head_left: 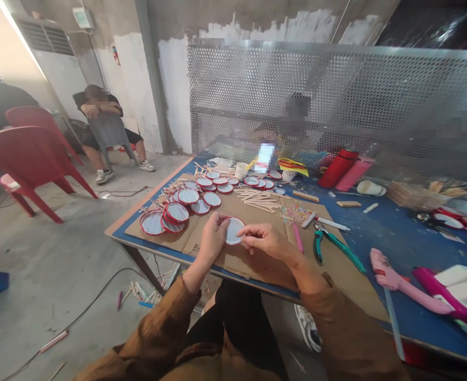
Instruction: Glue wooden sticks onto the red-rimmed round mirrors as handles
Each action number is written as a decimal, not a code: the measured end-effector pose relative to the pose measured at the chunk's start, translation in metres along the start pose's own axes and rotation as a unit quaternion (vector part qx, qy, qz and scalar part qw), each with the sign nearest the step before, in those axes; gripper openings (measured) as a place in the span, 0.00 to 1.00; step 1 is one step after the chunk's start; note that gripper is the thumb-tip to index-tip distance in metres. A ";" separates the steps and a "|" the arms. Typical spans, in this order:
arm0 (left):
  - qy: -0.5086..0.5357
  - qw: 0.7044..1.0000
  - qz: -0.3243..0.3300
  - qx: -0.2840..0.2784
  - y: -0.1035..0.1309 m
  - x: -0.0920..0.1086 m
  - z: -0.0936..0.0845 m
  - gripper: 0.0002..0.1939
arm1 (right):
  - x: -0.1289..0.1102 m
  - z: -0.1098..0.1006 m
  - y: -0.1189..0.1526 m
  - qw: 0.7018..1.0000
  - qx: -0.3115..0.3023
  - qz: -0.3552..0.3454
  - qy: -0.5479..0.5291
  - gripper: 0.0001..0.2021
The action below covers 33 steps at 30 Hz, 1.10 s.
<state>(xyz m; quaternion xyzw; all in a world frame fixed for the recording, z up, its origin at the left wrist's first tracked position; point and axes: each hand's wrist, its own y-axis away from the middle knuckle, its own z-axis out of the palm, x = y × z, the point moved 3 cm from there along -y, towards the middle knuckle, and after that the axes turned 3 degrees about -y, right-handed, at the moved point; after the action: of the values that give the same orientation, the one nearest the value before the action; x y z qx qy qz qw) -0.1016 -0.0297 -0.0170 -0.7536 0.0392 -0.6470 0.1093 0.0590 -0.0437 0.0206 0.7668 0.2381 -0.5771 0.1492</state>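
Head view: mid-frame, left hand (214, 235) and right hand (267, 239) pinch a red-rimmed disc (233, 232); piled discs (176, 212), centre-left, look done; loose sticks (256, 200) remain.

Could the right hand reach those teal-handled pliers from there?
Probably yes: the pliers lie near the right hand, and the pink stick between them lies low, though it would likely leave the red-rimmed disc first.

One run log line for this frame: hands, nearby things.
left hand: holding red-rimmed disc | right hand: touching same disc | nearby: wooden sticks, teal-handled pliers
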 end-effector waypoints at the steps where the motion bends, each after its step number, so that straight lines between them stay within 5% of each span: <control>1: -0.015 1.000 0.008 0.001 0.001 0.001 0.000 0.03 | 0.000 0.000 0.001 1.000 -0.003 -0.001 -0.015 0.13; 10: -0.055 0.998 0.027 0.003 0.004 0.007 0.000 0.02 | -0.003 -0.002 0.003 0.998 -0.007 -0.005 -0.056 0.16; 21: -0.043 0.999 0.006 0.030 0.004 0.006 0.000 0.04 | 0.000 -0.010 -0.002 0.991 0.111 -0.005 -0.072 0.10; 33: 0.041 0.999 0.006 0.019 0.003 -0.002 0.004 0.06 | -0.002 -0.009 -0.001 0.983 0.145 -0.010 -0.109 0.10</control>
<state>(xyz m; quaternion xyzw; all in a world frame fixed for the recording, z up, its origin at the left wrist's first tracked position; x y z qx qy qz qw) -0.0982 -0.0315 -0.0202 -0.7241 0.0364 -0.6772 0.1257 0.0653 -0.0394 0.0250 0.7107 0.1414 -0.6868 0.0558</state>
